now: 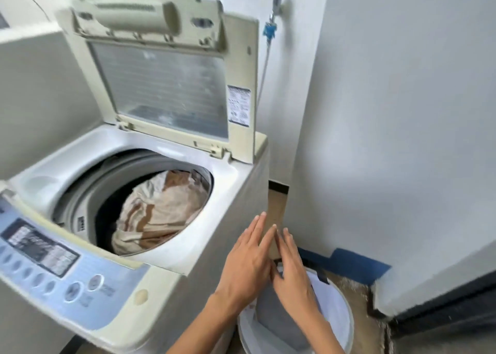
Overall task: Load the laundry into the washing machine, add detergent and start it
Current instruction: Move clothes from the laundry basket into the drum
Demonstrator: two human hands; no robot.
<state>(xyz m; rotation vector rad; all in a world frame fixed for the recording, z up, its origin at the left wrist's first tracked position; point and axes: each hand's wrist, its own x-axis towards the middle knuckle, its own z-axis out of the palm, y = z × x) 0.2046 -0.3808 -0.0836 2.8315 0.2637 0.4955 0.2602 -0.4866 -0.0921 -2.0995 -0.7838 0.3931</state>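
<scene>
A top-loading washing machine (222,182) stands at the left with its lid (166,85) raised upright. Cream and brown laundry (161,208) lies in the drum. On the floor to the machine's right sits a white round laundry basket (341,308) holding a grey cloth (279,321). My left hand (247,265) and my right hand (292,273) hover side by side above the basket, fingers straight and held together, holding nothing. The right hand's fingertips overlap the left hand's edge.
The blue control panel (51,267) with buttons runs along the machine's near edge. A white wall (402,112) closes the right side, with blue tape (349,265) at its base. A water tap and hose (271,29) hang behind the machine.
</scene>
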